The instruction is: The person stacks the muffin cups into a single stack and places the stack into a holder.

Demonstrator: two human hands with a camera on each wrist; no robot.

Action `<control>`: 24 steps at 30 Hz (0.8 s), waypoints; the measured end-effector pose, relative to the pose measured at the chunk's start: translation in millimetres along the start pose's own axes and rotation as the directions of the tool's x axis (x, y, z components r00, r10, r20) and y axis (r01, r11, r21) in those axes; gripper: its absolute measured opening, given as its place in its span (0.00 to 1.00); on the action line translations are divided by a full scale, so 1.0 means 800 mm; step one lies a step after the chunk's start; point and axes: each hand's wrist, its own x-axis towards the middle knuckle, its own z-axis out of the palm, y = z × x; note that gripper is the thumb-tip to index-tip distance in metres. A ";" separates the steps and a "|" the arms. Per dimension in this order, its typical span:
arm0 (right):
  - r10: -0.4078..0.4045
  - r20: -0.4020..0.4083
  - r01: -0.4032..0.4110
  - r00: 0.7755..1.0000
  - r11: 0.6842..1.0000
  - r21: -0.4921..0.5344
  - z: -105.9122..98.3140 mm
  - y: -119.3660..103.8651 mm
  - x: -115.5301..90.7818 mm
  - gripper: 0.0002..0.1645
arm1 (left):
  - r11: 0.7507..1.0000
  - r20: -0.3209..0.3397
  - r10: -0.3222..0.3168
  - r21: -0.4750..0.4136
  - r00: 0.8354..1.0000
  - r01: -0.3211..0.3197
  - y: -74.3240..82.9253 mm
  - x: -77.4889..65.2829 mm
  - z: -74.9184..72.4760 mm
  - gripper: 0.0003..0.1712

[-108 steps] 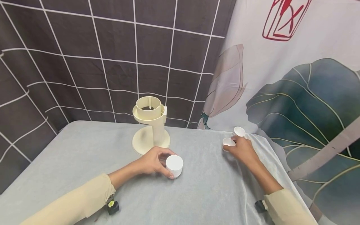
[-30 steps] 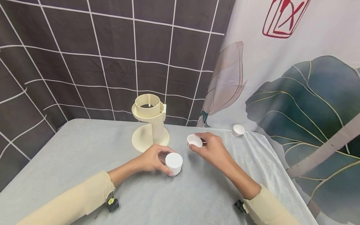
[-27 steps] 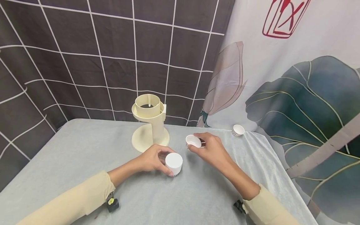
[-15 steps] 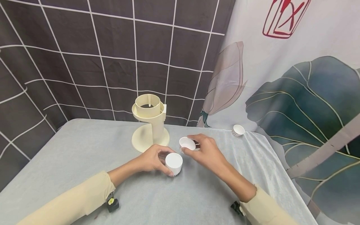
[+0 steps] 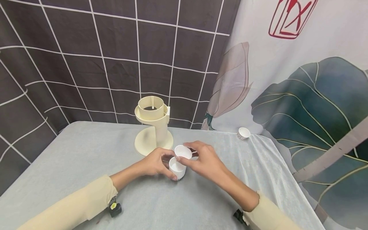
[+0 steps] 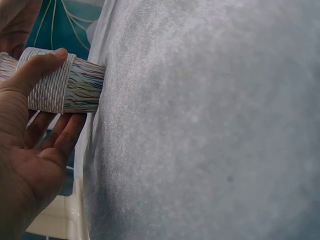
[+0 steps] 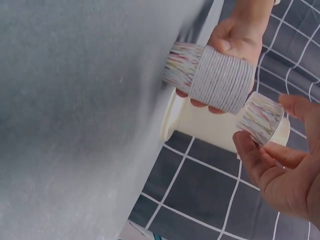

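Note:
My left hand grips a stack of nested white paper cups that stands upright on the cloth. In the left wrist view the stack shows many ridged rims above a body with coloured wavy lines. My right hand pinches a single small paper cup between thumb and fingers, its opening facing up and slightly tilted. This cup is right at the stack's mouth, and in the right wrist view its base is beside the top rim of the stack.
A cream plastic stand with a ring-shaped holder and a round base is just behind my left hand. Another paper cup sits near the back right edge of the grey cloth-covered table. Patterned curtains hang behind.
My right hand has carried the single cup left from the back right, where the other cup stays, and over to the stack. The left hand and stack have barely moved.

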 end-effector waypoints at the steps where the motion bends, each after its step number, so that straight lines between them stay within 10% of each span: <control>1: -0.004 0.005 0.004 1.000 1.000 0.001 0.001 0.000 -0.001 0.27 | 1.000 0.001 -0.001 -0.003 1.000 0.001 0.000 0.000 0.000 0.32; 24: -0.075 0.138 0.087 0.988 0.993 -0.080 0.010 0.001 -0.012 0.30 | 1.000 0.001 -0.006 -0.006 1.000 0.006 0.001 0.000 0.001 0.30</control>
